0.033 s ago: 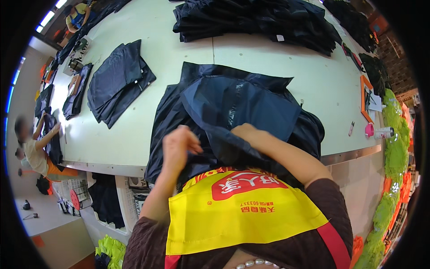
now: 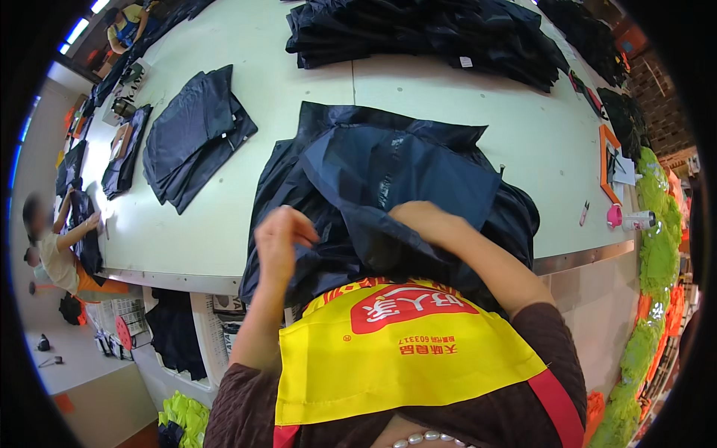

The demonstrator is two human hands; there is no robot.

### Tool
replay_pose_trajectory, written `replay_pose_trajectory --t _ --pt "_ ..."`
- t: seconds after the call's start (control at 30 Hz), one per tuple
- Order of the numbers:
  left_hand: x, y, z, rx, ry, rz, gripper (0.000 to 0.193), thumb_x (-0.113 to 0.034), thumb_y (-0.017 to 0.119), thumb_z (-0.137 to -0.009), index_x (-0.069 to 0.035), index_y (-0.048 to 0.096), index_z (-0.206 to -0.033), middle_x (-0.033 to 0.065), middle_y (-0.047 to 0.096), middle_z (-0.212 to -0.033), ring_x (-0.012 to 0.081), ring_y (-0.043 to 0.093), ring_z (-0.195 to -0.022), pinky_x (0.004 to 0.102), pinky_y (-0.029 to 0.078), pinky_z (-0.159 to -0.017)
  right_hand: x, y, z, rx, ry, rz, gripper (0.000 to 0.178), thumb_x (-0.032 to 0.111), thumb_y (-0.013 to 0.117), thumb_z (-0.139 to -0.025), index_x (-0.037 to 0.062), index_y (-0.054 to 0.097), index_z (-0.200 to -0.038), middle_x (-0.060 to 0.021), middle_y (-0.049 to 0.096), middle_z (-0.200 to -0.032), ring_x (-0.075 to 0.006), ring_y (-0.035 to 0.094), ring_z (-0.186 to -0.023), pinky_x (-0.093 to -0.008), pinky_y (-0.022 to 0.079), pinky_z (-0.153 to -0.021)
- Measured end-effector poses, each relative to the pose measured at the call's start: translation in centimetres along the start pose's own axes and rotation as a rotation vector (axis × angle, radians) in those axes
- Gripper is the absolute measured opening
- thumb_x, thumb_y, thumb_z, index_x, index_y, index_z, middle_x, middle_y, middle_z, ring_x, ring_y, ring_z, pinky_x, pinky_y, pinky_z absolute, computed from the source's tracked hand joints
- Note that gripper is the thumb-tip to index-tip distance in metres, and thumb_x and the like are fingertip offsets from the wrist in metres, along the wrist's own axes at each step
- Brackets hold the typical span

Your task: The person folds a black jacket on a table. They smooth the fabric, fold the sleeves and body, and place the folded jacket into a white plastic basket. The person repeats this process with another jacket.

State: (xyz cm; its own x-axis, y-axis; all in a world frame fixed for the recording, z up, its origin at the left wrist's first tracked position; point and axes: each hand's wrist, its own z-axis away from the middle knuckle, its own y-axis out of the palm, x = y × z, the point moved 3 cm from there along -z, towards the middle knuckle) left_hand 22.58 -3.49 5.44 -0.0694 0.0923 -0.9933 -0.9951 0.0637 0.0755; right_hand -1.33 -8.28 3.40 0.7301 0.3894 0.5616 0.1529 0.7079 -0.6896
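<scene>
Yellow cloth makes up the apron (image 2: 358, 388) nearest of all, on the body side of both hands. Just past its upper edge, the left hand (image 2: 278, 235) is over dark fabric, fingers bent and slightly blurred; whether they close on anything cannot be told. The right hand (image 2: 429, 220) lies against a loose flap of the dark navy garment (image 2: 448, 175), fingertips partly hidden at the fabric, so a pinch cannot be made out. That garment spreads beneath and beyond both hands on the pale table (image 2: 216, 231). Out to the right of the right hand are a pink object (image 2: 614, 216) and a white cylinder (image 2: 638, 221) at the table's edge. Farther off, beyond the left hand and to its left, lie flat dark pieces (image 2: 194, 134), overlapping; farthest ahead of both hands sits a large dark pile (image 2: 418, 33).
</scene>
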Motion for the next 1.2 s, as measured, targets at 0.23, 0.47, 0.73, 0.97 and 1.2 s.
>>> replay_pose_trajectory --t 0.23,0.47,0.73,0.97,1.2 --pt "0.2 -0.2 -5.9 -0.096 0.402 -0.605 0.045 0.002 0.06 -0.078 -0.005 0.051 -0.122 0.0125 0.051 -0.128 0.0189 0.051 -0.114 0.0258 0.048 -0.08 -5.0 -1.2 14.3 -0.426 0.077 0.063 0.077 0.036 0.078 -0.06 0.0091 0.05 -0.127 -0.0143 0.044 -0.136 -0.0351 0.036 -0.128 -0.0439 0.033 -0.101" --pt "2.7 -3.7 -11.3 0.283 -0.025 -0.354 0.008 -0.002 0.061 -0.082 0.001 0.068 -0.085 0.0008 0.065 -0.077 0.0082 0.058 -0.073 0.0206 0.046 -0.068 -19.2 2.8 12.7 -0.982 0.149 0.049 0.01 0.003 0.059 -0.078 0.0006 0.06 -0.088 -0.0179 0.058 -0.085 -0.036 0.056 -0.084 -0.0393 0.047 -0.074" --pt "4.2 -3.0 -11.3 0.033 0.177 -1.134 0.032 -0.034 0.065 -0.082 -0.001 0.065 -0.083 0.0123 0.061 -0.076 0.0262 0.059 -0.075 0.0348 0.048 -0.07 -22.2 -3.9 9.8 -0.737 0.319 -0.331 0.028 0.028 0.064 -0.083 0.0012 0.058 -0.075 -0.0041 0.051 -0.062 -0.0125 0.046 -0.059 -0.028 0.039 -0.058" --pt "4.3 9.6 -8.8 0.436 0.718 -0.897 0.042 -0.028 0.071 -0.075 -0.008 0.059 -0.111 0.0145 0.057 -0.113 0.0316 0.049 -0.113 0.0409 0.041 -0.093 -19.2 -5.5 8.4 -1.025 0.212 -0.224 0.024 0.022 0.063 -0.084 0.0005 0.058 -0.076 -0.0111 0.056 -0.07 -0.0241 0.053 -0.072 -0.0317 0.042 -0.067" --pt "11.6 10.9 -6.5 0.709 0.604 -1.469 0.082 -0.048 0.066 -0.074 -0.023 0.029 -0.142 0.0147 0.028 -0.146 0.0316 0.023 -0.137 0.0606 0.022 -0.102 -15.5 -3.6 7.2 -0.996 0.873 0.698 0.017 0.016 0.063 -0.078 0.0084 0.064 -0.093 -0.0114 0.056 -0.105 -0.0294 0.049 -0.106 -0.0513 0.031 -0.097"
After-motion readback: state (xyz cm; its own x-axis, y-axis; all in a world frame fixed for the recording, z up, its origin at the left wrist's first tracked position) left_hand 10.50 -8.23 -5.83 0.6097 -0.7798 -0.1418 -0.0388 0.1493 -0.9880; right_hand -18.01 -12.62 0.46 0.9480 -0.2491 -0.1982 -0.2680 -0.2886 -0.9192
